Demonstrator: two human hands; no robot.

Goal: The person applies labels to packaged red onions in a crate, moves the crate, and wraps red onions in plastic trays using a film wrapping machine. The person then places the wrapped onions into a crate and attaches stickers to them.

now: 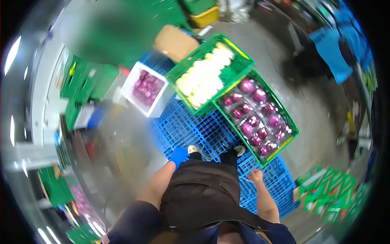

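Right grip (255,175), pressed together, hangs near an onion crate (281,149); left grip (179,155) cannot be told; level, two-handed support should suit it best.

1 yellow crate (204,17), top | green-patterned boxes (328,188), lower right | strip lights (12,55), far left

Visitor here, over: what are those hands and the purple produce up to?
Left hand gloved, by dark apron; right hand bare, near green crate. Purple produce in that crate, clear plastic showing. Pale-produce crate overlaps its far end in view.
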